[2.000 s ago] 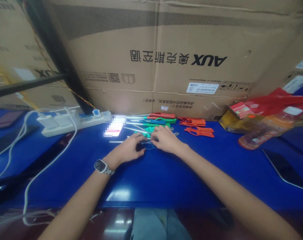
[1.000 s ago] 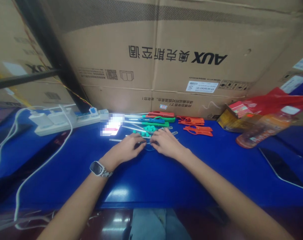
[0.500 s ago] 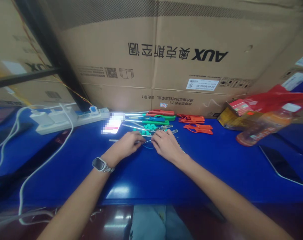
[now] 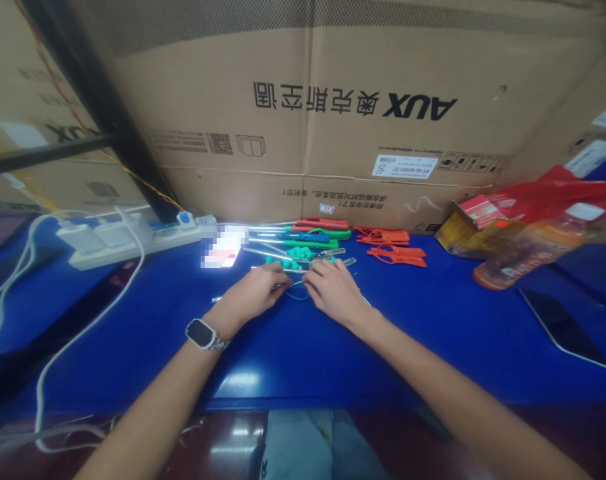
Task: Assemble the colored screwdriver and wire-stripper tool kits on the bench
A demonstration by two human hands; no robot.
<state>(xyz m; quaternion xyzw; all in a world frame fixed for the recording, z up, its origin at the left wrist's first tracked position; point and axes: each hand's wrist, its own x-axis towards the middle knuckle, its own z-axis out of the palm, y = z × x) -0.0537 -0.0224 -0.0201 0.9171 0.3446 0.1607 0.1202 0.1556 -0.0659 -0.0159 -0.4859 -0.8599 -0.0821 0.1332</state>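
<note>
My left hand (image 4: 259, 291) is closed, fingertips pinched around a thin metal tube (image 4: 217, 300) whose end sticks out to the left. My right hand (image 4: 331, 288) is closed as well, pinching a thin wire; its grip is partly hidden. Between the two hands a thin blue wire loop (image 4: 297, 292) hangs close to the table. A slim tip (image 4: 367, 302) shows beyond my right wrist. Just past my fingers lie small teal plastic parts (image 4: 299, 253) and clear plastic pieces (image 4: 350, 261). Farther back are long-nosed lighters with red, green and blue handles (image 4: 313, 237).
Orange handle shells (image 4: 397, 255) lie right of the lighters. A lit phone (image 4: 226, 247) and a power strip (image 4: 103, 250) with white cables are on the left. At right are a drink bottle (image 4: 533, 247), an open box (image 4: 463, 230) and a dark phone (image 4: 563, 327). Cartons (image 4: 333, 140) stand behind.
The metal tube's left end has swung down toward me as my left hand turned slightly. My right hand stays nearly in place, and the wire loop still spans the gap.
</note>
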